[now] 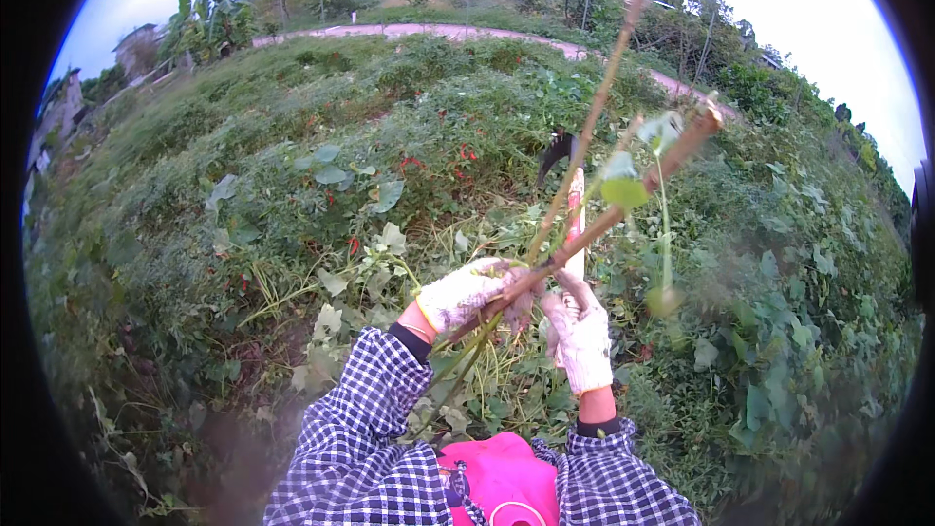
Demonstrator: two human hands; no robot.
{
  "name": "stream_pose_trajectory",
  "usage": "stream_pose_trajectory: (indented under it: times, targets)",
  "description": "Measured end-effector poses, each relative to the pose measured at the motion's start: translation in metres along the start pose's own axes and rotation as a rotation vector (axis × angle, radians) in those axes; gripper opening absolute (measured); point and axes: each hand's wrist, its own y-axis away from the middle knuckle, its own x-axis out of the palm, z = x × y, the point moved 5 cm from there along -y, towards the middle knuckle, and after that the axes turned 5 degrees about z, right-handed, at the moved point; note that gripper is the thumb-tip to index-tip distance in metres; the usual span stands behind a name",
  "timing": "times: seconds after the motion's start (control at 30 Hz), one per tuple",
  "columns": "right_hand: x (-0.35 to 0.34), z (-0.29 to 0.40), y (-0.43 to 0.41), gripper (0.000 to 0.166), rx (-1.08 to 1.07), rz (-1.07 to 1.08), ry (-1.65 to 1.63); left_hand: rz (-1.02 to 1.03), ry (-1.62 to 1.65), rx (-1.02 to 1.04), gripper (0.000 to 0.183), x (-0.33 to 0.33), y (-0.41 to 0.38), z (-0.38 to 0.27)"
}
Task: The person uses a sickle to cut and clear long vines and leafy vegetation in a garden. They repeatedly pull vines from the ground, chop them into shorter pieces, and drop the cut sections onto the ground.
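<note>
In a dirty white knit glove, my left hand [475,294] grips a thick brown stick [610,219] and green vine stems at the middle of the view. The stick slants up to the right, and a thinner stick [600,98] rises beside it. My right hand [581,332], gloved alike, is closed around the red and white handle [576,215] of a sickle. Its dark curved blade [557,155] points up and to the left, behind the sticks. A few leaves [624,192] hang from a vine on the thick stick.
Low plants with red chili peppers [411,162] spread ahead and to the left. Leafy vines [774,380] cover the ground at the right, and cut or pulled stems [281,299] lie near my left hand. A pale path [438,31] crosses behind, before trees.
</note>
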Motion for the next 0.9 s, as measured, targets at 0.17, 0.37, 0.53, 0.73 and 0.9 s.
stream_pose_trajectory:
  times: [0.17,0.37,0.53,0.73,0.9]
  targets:
    - [-0.014,-0.034,-0.033,0.038,0.112,0.129,-0.196,-0.036,-0.212,-0.083,0.041,0.015,0.006,0.027]
    - [-0.001,-0.018,-0.038,0.026,0.119,0.193,-0.007,0.084,-0.603,-0.122,0.031,0.020,0.004,0.035]
    - [0.008,-0.008,-0.038,0.025,0.067,0.165,0.238,-0.183,-0.850,0.070,0.046,0.017,0.032,0.041]
    - [-0.030,-0.067,-0.037,0.042,0.342,0.055,0.030,-0.275,-1.136,-0.047,0.043,0.050,0.060,0.014]
    - [-0.040,0.025,-0.014,0.030,-0.012,-0.078,0.306,-0.691,-1.022,0.368,0.030,-0.015,0.082,-0.016]
